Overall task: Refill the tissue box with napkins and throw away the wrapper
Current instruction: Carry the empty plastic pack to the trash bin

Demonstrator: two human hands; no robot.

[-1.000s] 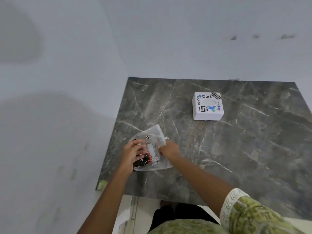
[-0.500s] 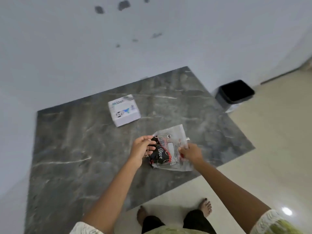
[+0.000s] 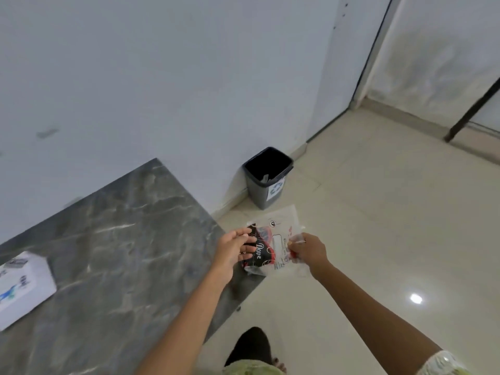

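A clear plastic wrapper [image 3: 276, 246] with black and red print hangs in the air past the right corner of the dark marble table [image 3: 113, 239]. My left hand [image 3: 234, 251] grips its left edge and my right hand [image 3: 307, 251] pinches its right edge. The white tissue box [image 3: 23, 286] with stickers sits on the table at the far left, well away from both hands. A grey bin [image 3: 267, 177] with a black liner stands open on the floor against the wall, beyond the wrapper.
A white wall runs behind the table and bin. Pale glossy floor tiles [image 3: 378, 212] spread to the right. A dark slanted leg [image 3: 470, 112] stands at the far right. My foot [image 3: 276, 364] shows below the table edge.
The view has swung right: the tissue box slid to the far left and the bin came near the centre. Both hands carried the wrapper off the tabletop to beyond its right corner.
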